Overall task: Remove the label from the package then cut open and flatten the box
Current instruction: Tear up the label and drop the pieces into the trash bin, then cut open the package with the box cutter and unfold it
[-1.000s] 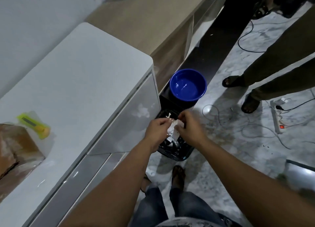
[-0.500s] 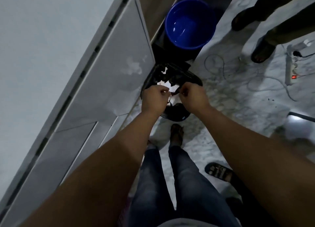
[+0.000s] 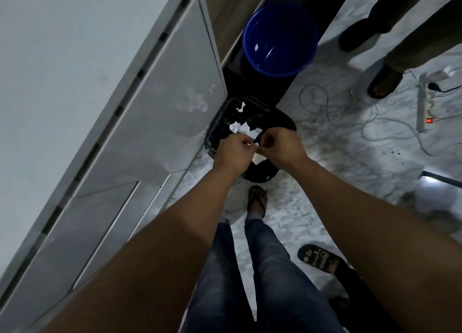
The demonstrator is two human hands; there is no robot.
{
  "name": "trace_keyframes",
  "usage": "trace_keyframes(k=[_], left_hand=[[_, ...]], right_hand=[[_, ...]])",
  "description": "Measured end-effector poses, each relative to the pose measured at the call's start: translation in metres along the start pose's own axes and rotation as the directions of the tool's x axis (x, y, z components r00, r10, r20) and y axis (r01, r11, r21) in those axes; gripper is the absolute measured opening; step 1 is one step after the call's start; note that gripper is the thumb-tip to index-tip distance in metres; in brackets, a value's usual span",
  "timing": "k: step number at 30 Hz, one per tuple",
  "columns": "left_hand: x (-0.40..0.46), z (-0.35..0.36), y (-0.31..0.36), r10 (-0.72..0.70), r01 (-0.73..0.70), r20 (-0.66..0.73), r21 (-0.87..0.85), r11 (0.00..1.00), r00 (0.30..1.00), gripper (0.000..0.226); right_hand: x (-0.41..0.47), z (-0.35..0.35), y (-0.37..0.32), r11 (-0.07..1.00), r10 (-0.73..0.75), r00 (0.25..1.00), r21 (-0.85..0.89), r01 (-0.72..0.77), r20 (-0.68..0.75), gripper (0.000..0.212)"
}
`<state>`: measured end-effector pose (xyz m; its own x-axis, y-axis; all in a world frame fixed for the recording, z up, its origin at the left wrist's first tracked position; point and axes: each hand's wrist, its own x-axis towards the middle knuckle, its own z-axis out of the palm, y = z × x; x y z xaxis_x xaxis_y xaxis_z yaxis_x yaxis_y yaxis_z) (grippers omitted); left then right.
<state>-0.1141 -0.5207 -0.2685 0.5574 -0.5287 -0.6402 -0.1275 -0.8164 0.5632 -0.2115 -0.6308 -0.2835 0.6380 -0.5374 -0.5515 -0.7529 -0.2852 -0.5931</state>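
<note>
From the head view, I saw the left hand (image 3: 233, 149) and right hand (image 3: 281, 145) held close together, fingers curled, both pinching a white label scrap (image 3: 257, 159) above the black bin (image 3: 287, 122), near the blue basin (image 3: 280, 39).

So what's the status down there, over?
Both hands, left hand and right hand, pinching a white label scrap over the black bin. Torn pieces already inside. Box not in view. Nothing in the way.

Bare forearms (no sleeves showing), dark blue jeans (image 3: 250, 282), and a strapped sandal (image 3: 257, 201).
</note>
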Motion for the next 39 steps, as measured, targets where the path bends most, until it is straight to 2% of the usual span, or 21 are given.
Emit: trace_keyframes(k=[4,11,15,24,27,30,35,39], left_hand=[[-0.002,-0.001,-0.002,-0.006,0.006,-0.017,-0.015,1.0,1.0,0.027],[-0.024,-0.021,0.0,-0.007,0.004,-0.049,-0.048,0.999,0.999,0.018],[-0.047,-0.04,0.003,-0.011,0.007,-0.072,-0.059,0.998,0.997,0.024],[-0.116,-0.108,0.021,0.012,-0.054,-0.274,-0.146,0.988,0.962,0.021],[-0.139,-0.136,0.02,0.017,-0.086,-0.375,-0.167,0.982,0.927,0.022],[-0.164,-0.168,0.013,0.002,-0.097,-0.474,-0.177,0.979,0.88,0.021],[-0.215,-0.225,-0.015,-0.065,-0.123,-0.645,-0.242,0.962,0.761,0.02],[-0.252,-0.266,-0.06,-0.169,-0.128,-0.723,-0.337,0.933,0.669,0.021]], right_hand=[[-0.003,0.001,0.001,0.999,-0.04,0.999,-0.03,0.04,0.009,0.013],[-0.013,-0.008,-0.012,0.998,-0.019,1.0,-0.068,0.02,0.021,0.015],[-0.026,-0.025,-0.025,0.998,-0.03,1.0,-0.06,0.03,-0.003,0.011],[-0.074,-0.065,-0.108,0.973,-0.229,0.973,-0.009,0.229,-0.04,0.013],[-0.086,-0.071,-0.149,0.947,-0.321,0.946,-0.021,0.32,-0.041,0.014],[-0.091,-0.066,-0.194,0.9,-0.435,0.9,-0.034,0.436,0.018,0.016],[-0.099,-0.036,-0.271,0.805,-0.582,0.807,-0.07,0.589,0.1,0.015],[-0.106,0.002,-0.323,0.733,-0.653,0.731,-0.076,0.675,0.196,0.012]])
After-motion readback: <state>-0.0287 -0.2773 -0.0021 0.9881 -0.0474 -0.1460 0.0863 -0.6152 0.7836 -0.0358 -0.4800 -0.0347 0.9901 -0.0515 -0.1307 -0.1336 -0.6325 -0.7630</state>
